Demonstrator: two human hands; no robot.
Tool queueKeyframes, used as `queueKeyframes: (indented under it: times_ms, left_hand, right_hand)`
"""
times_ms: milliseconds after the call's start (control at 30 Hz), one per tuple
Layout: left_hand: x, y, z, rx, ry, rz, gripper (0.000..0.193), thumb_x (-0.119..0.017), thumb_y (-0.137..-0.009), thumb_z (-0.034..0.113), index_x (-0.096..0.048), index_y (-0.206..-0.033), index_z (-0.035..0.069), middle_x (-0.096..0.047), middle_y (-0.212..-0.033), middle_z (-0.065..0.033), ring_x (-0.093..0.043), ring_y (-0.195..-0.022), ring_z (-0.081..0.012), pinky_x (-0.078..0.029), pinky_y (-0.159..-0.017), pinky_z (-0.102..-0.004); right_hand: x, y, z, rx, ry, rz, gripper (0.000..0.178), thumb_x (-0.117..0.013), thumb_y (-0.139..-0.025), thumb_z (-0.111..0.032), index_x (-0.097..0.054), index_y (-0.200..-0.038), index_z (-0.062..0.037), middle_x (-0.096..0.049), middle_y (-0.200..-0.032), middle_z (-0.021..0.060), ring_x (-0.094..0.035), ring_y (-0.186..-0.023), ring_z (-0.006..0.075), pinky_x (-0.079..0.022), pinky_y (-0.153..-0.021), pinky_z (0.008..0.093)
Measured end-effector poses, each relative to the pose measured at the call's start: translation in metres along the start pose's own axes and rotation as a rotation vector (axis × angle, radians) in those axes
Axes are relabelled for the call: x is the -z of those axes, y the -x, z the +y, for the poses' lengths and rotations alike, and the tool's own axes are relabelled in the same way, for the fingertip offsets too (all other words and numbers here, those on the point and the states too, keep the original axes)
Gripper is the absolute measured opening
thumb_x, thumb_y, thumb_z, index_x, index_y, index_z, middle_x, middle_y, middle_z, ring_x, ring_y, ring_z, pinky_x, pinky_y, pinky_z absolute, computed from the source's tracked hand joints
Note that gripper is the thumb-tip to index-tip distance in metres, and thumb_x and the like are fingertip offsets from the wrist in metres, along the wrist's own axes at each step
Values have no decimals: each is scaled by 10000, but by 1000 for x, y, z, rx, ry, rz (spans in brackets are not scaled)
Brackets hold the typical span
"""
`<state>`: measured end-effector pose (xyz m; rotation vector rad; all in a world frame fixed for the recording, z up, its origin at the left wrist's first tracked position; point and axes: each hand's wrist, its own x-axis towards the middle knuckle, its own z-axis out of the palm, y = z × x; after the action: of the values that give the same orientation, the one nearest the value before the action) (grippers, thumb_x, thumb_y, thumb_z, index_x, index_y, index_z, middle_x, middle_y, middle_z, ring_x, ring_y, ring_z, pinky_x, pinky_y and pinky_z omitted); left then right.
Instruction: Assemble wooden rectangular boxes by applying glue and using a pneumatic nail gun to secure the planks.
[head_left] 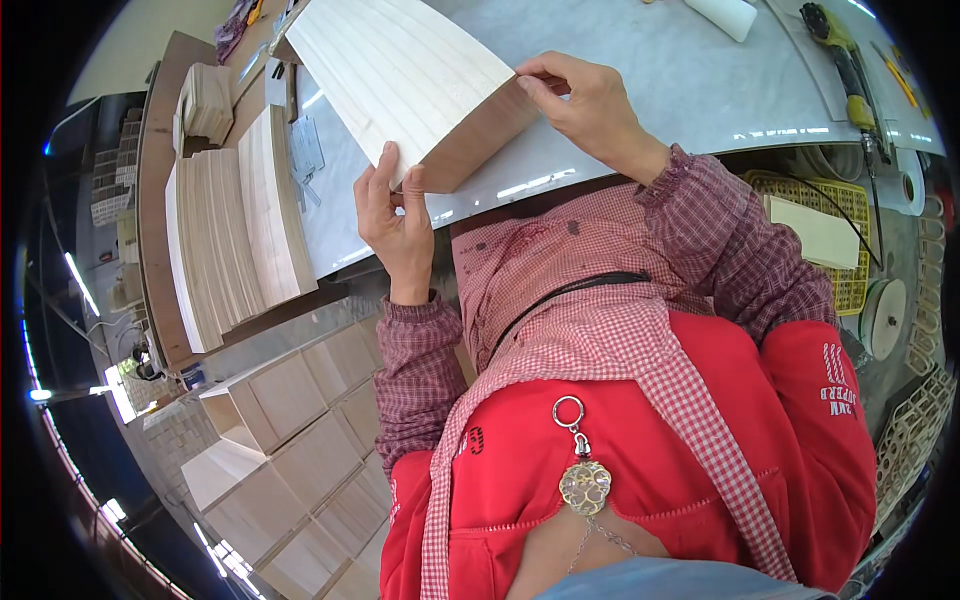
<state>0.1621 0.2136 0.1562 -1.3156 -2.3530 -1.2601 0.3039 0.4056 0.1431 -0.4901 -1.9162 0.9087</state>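
A pale wooden box [410, 75] rests on the grey-white tabletop [340, 200], its light grained face up and its browner side [480, 140] towards me. At the box's near left corner, my left hand [397, 225] pinches the edge between thumb and fingers. My right hand [595, 110] grips the near right corner with thumb and forefinger, the other fingers curled. The far end of the box runs out at the top of the view, and its inside is hidden.
Stacked thin wooden boards [225, 235] stand at the table's left, with more wooden pieces [205, 105] behind. A yellow-green power tool [840, 60] lies far right, near a white roll [725, 15]. Below are a yellow crate [850, 200] and, left, stacked wooden boxes [310, 440].
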Motion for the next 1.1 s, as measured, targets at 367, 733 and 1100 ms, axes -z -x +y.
queueKeyframes:
  times_ms: [367, 733, 1100]
  left_hand:
    - [-1, -2, -1, -43, -25, -41, 308, -642, -894, 125, -617, -1198, 84, -526, -988, -34, -410, -646, -55, -377, -557, -170]
    - [2, -1, -6, -43, -25, -45, 318, -641, -891, 114, -606, -1206, 81, -528, -1003, -37, -436, -696, -60, -380, -566, -173]
    - [3, -11, 16, -73, -151, -50, 365, -684, -819, 81, -630, -1176, 128, -544, -1037, -80, -511, -806, -147, -433, -672, -255]
  right_hand:
    - [-2, 2, 5, 74, 52, 50, 70, -624, -790, -65, -671, -841, -54, -674, -745, 11, -533, -524, 134, -421, -515, 234]
    - [10, -19, 20, 11, -287, -306, 309, -606, -815, 30, -685, -1091, -85, -701, -1021, 30, -654, -767, 102, -521, -731, 173]
    - [3, -19, 27, 17, -361, -306, 292, -601, -815, 45, -713, -1038, -106, -715, -956, 18, -657, -752, 91, -510, -699, 150]
